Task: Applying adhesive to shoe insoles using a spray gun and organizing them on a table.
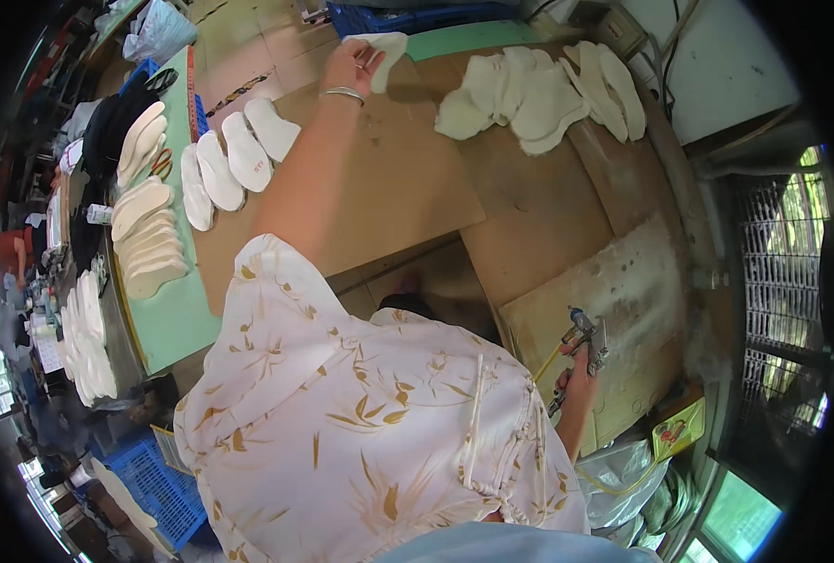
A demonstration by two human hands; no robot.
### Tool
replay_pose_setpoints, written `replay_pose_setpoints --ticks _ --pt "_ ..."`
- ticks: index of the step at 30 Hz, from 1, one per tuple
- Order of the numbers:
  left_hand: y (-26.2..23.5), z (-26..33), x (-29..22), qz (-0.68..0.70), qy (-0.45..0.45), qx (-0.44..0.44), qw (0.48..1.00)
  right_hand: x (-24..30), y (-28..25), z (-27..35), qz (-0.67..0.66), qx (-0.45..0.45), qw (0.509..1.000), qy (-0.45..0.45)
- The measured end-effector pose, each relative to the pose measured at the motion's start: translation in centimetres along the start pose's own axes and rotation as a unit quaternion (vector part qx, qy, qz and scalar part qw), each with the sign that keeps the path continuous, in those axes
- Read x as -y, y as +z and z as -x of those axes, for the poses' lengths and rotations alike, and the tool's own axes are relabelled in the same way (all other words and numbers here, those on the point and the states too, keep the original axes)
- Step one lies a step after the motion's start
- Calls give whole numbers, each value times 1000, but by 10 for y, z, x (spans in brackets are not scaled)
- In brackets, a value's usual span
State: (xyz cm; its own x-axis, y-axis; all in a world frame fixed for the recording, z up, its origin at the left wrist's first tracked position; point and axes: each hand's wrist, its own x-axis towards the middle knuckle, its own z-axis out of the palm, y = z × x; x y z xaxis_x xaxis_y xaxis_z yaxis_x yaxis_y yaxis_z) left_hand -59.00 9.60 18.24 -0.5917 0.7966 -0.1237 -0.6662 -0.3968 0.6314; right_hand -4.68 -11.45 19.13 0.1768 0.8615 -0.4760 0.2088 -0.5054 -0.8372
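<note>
Beside green board (168,310), left hand (349,64) on insole (386,52).

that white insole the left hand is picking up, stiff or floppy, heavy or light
Probably bendy and light: the white insole is a thin flat sheet, lifted by the left hand with fingertips alone. The pile of insoles beside it drapes and overlaps unevenly, hinting at soft material. It looks flat, so unlikely to roll.
</note>
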Motion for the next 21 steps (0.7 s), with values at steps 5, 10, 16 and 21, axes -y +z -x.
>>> replay_pose_setpoints --ticks 5,10,16,21 --pt "-53 -54 -40 -14 103 -62 993 14 41 -1 36 5 999 7" --pt "-149 -44 -4 -28 84 -208 974 15 61 -11 65 22 997 26" --pt "-195 15 64 -24 -28 -297 954 19 68 -15 78 14 995 58" --pt "-196 38 89 -63 -86 -309 945 24 71 -8 69 1 996 54"
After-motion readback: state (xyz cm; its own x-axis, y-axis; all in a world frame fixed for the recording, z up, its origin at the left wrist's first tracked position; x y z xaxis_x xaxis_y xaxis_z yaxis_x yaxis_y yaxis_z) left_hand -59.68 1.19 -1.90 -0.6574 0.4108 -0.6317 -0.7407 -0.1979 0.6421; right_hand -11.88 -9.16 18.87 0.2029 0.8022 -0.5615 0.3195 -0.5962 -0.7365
